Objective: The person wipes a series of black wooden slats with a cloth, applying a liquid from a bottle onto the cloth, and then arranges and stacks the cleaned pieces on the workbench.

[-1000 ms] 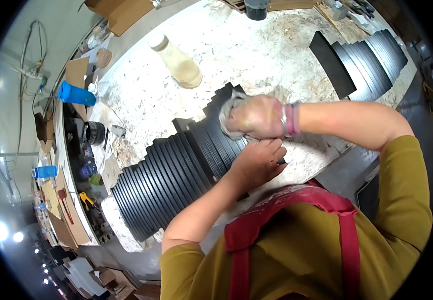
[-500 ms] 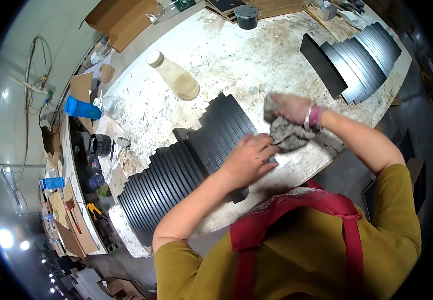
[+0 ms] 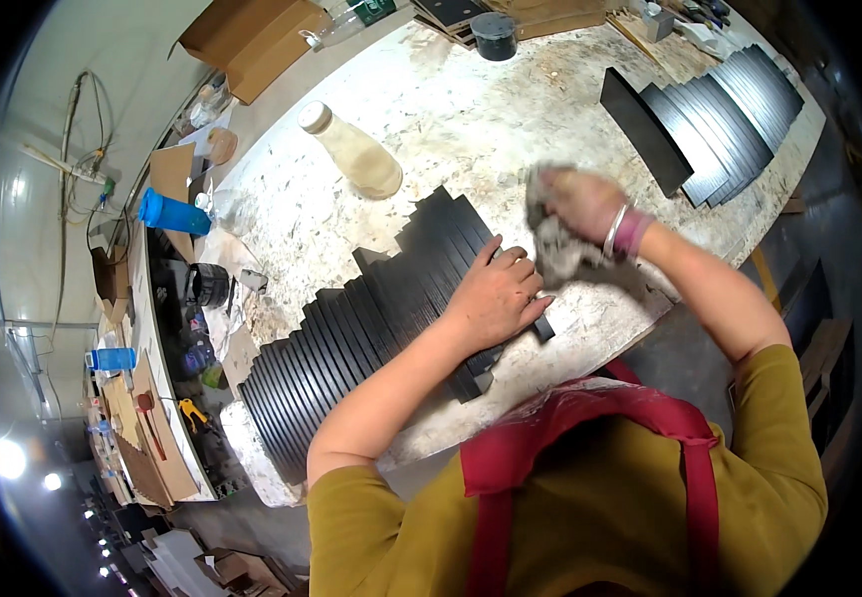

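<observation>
A long row of black boards (image 3: 351,323) lies across the worktable, their ends stepped unevenly. At the row's right end my left hand (image 3: 496,300) grips the endmost board, fingers bent over it and the thumb nearer me. A dark board end shows just past the thumb. To the right, my right hand (image 3: 590,207) is closed on a crumpled grey rag (image 3: 562,249). Both hand and rag are smeared by motion. The rag is beyond the row's end, over the pale tabletop, and whether it touches a board I cannot tell.
The stained white worktable (image 3: 471,109) holds a cloudy plastic bottle (image 3: 359,157) behind the row. A second group of black boards (image 3: 715,134) lies far right. A dark round tub (image 3: 494,38) and a cardboard box (image 3: 252,50) are at the back; a blue bottle (image 3: 174,213) is left.
My right hand and the rag have shifted slightly up and left, with the rag trailing below. The left hand has moved slightly, its fingers spread further over the row's end.
</observation>
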